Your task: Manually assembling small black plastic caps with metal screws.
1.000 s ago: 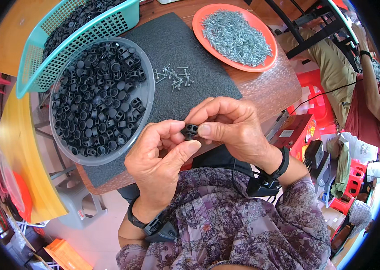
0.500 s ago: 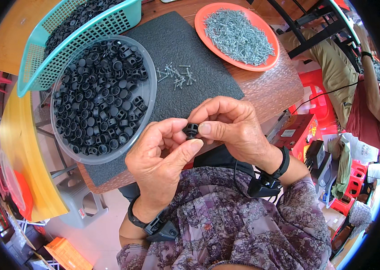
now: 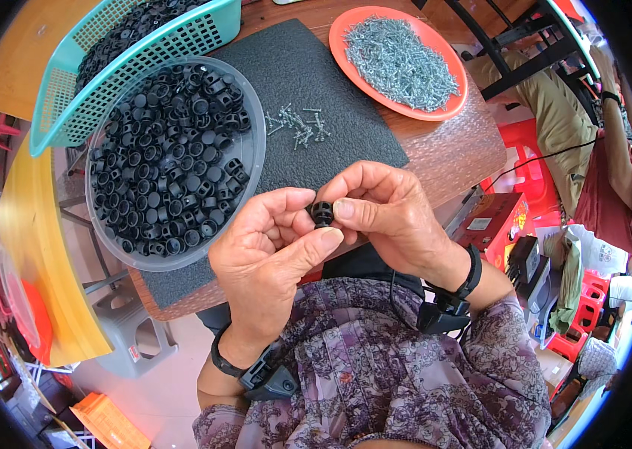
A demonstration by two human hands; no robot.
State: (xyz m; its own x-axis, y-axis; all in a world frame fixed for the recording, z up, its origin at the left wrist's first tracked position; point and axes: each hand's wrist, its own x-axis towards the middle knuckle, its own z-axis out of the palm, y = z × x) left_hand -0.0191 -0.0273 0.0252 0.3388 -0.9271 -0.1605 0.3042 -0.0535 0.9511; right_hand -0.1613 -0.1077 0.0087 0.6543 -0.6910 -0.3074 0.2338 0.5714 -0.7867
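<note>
Between my two hands, over the near edge of the table, is a small round black plastic part (image 3: 322,214). My right hand (image 3: 387,213) pinches it from the right between thumb and forefinger. From the left, the closed fingers and thumb of my left hand (image 3: 267,243) press around its lower side; the exact contact is partly hidden. A clear round tub (image 3: 258,161) full of similar black parts stands to the left of my hands. Several loose silver screws (image 3: 302,127) lie on the dark foam mat (image 3: 346,135) beyond them.
An orange plate (image 3: 459,105) heaped with screws is at the far right of the table (image 3: 473,142). Behind the tub a turquoise basket (image 3: 181,46) holds more black pieces. A grey stool (image 3: 118,340) stands at lower left. Another person (image 3: 615,172) is at the right.
The black part has tilted slightly and shifted a little to the right between my fingers. Both hands keep nearly the same hold.
</note>
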